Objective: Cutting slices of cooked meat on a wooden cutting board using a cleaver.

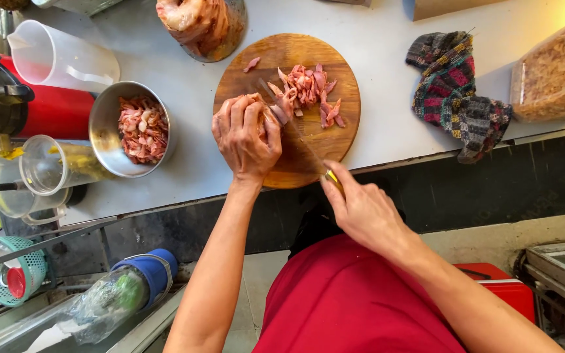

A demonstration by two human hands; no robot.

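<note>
A round wooden cutting board (308, 55) lies on the grey counter. My left hand (244, 134) presses down on a piece of pink meat at the board's left side. My right hand (361, 209) grips the handle of a knife (295, 134), whose blade runs diagonally across the board and touches the meat beside my left fingers. A pile of cut pink meat strips (312, 88) sits on the board just right of the blade, with one stray strip near the far edge.
A steel bowl (109, 117) of cut meat stands left of the board. Clear plastic jugs (60, 59), a red container, a bagged lump of meat (201, 26), a checked cloth (456, 91) and a bag of fried food (557, 72) crowd the counter (387, 131).
</note>
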